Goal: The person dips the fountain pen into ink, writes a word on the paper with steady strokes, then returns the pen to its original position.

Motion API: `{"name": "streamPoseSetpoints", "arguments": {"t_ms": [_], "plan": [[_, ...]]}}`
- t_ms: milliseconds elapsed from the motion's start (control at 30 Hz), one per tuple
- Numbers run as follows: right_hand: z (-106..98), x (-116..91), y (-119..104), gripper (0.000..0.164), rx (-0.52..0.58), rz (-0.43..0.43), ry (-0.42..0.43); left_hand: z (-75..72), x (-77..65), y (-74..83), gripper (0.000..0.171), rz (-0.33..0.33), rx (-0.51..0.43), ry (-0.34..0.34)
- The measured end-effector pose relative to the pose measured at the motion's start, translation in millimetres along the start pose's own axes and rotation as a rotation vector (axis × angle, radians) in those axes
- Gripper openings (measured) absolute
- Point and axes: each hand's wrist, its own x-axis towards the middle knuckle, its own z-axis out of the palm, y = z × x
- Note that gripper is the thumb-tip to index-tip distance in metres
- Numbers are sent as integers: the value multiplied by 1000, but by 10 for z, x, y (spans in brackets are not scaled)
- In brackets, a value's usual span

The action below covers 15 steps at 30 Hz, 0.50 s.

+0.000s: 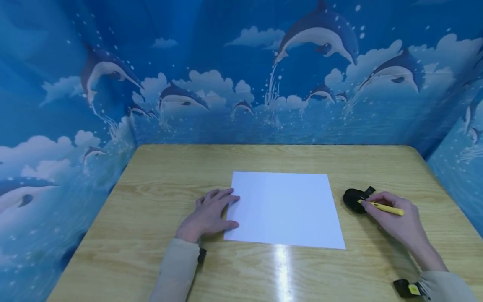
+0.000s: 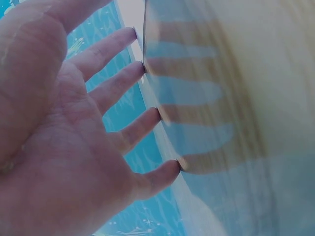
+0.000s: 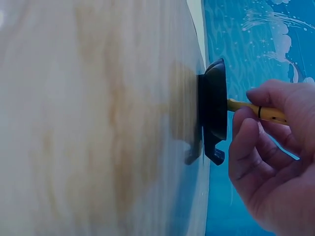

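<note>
A blank white sheet of paper [image 1: 284, 209] lies on the wooden table. My left hand [image 1: 209, 214] is at the sheet's left edge, thumb and fingertips spread; in the left wrist view the hand's [image 2: 74, 132] fingertips touch the surface. On the right, my right hand [image 1: 396, 216] pinches a yellow pen [image 1: 388, 209] between thumb and fingers. The pen's front end meets a low black rounded base [image 1: 352, 200] with a small hooked tab. In the right wrist view the base [image 3: 214, 103] stands against the tabletop, the pen [image 3: 270, 114] at its upper side; whether the tip sits inside cannot be told.
The wooden table [image 1: 170, 167] has rounded far corners. A blue curtain with dolphins [image 1: 226, 117] surrounds its back and sides. Black wrist devices are strapped at both sleeves, and a bright glare streak [image 1: 283, 272] lies below the sheet.
</note>
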Motion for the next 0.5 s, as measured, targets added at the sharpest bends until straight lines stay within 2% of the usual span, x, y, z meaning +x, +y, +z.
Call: {"name": "streamPoseSetpoints", "arguments": {"t_ms": [67,267,500], "plan": [[0,0,-11,21,-1,4,13,1,7,-5,68,4,-3,-2],[-7,17,-92,28,94,35,-3,9,23,-21,69,3,-1,0],[66,6,-239,26,220,-31,-16,12,30,-28,70,2,0,5]]}}
